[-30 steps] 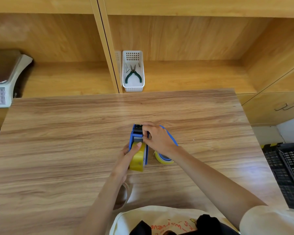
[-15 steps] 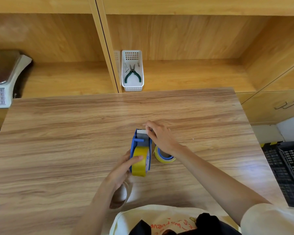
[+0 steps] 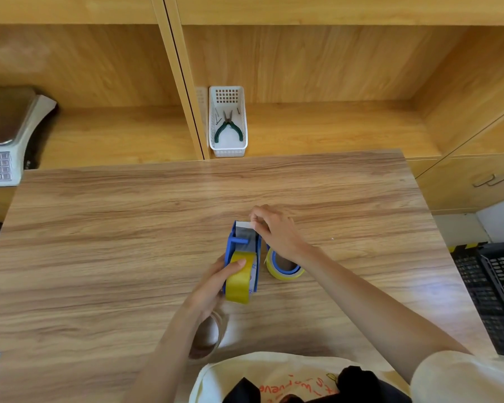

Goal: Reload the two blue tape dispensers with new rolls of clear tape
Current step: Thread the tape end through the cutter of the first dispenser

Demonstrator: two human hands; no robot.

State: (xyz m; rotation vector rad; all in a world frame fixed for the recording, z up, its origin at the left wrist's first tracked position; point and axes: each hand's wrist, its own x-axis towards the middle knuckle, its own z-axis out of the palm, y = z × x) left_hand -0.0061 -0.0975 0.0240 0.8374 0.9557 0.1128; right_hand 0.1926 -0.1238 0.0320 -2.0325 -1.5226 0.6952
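Threading: the tape end is being drawn over the front of the near dispenser point(image 3: 243, 257), which stands mid-surface point(image 3: 128, 242).
Right hand point(image 3: 277, 231): grip pinching the pale tape end point(image 3: 244, 226) at the dispenser's far tip.
Left hand point(image 3: 216, 282): grip wrapped round the dispenser's near end, thumb pressed on the yellowish roll point(image 3: 239, 282).
Second dispenser point(image 3: 284, 267): just right of the first, lying flat, apparently with a roll already in it.
Bare core point(image 3: 208, 334): just nearer than the first dispenser, under the left wrist.
Progress: probably late; the first dispenser still needs its tape seated.
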